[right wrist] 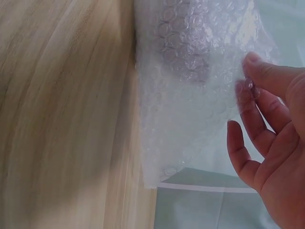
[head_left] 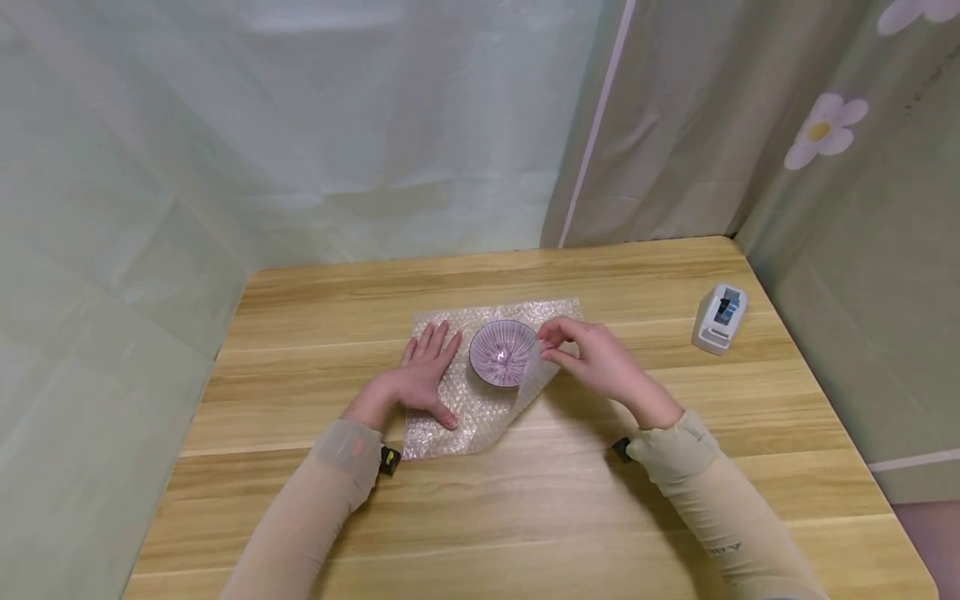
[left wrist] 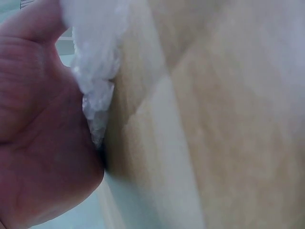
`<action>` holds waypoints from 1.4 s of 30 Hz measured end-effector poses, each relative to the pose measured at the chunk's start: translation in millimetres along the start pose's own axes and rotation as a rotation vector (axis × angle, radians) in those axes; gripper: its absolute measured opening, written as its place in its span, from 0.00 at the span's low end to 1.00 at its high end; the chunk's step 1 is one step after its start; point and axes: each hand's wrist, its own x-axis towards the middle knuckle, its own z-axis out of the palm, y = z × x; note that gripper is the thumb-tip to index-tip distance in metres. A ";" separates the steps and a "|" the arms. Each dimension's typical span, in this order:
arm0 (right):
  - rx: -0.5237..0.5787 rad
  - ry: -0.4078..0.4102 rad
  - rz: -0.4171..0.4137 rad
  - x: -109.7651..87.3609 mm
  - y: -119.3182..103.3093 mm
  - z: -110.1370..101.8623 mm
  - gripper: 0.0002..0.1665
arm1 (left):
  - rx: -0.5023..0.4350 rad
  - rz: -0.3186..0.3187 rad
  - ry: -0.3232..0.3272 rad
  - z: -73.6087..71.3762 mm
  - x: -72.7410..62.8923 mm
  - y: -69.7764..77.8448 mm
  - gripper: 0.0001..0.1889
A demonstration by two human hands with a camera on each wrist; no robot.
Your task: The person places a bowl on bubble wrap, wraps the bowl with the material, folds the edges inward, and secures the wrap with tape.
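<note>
A small bowl (head_left: 498,352) with purple radiating stripes sits on a sheet of bubble wrap (head_left: 468,412) in the middle of the table. My left hand (head_left: 422,379) rests with spread fingers on the left part of the sheet, beside the bowl. My right hand (head_left: 596,354) pinches the sheet's right corner between thumb and fingers and holds it lifted, folded up against the bowl's right side. In the right wrist view the raised bubble wrap (right wrist: 190,95) hangs from the fingertips of the right hand (right wrist: 271,124). The left wrist view shows the left palm (left wrist: 43,124) by the sheet's edge.
A grey-white tape dispenser (head_left: 720,318) stands at the right of the wooden table (head_left: 525,517). Pale green curtains (head_left: 412,142) hang behind the table and along both sides. A dark wrist camera (head_left: 389,460) is strapped at the left cuff.
</note>
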 end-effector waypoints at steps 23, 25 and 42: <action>-0.172 0.059 0.006 26.4 -7.8 15.7 0.10 | -0.002 -0.001 0.003 2.1 -0.2 -1.0 0.88; -0.187 0.059 0.006 29.3 -8.6 17.6 0.10 | 0.001 0.001 0.003 2.6 0.3 -1.8 0.88; -0.257 0.037 0.056 36.1 -7.2 32.2 0.10 | 0.007 0.007 0.013 2.7 0.4 -2.6 0.88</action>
